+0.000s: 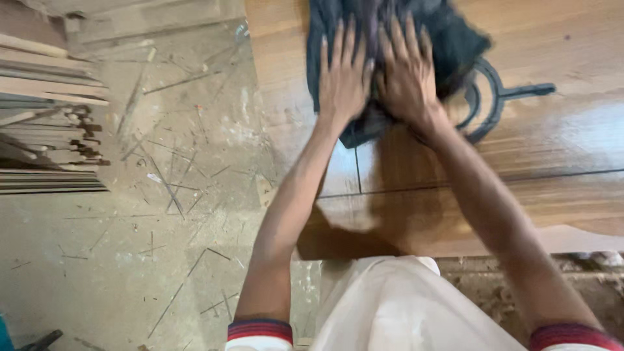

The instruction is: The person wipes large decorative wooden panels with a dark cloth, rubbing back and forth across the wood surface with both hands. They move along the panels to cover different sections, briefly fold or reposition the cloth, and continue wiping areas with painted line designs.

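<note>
Closest to the camera is the person's pale cloth garment, with both arms reaching out over a glossy brown wooden surface. Left hand and right hand lie flat, fingers spread, side by side, pressing a crumpled dark blue cloth. Just right of the cloth sits a black curved metal bracket. Dusty concrete floor on the left.

Daylight, bright and even, entering from the right; strong glare on the glossy wooden worktop at right edge. Soft arm shadow on the panel's near edge. Hands and dark cloth motion-blurred; floor moderately sharp.
</note>
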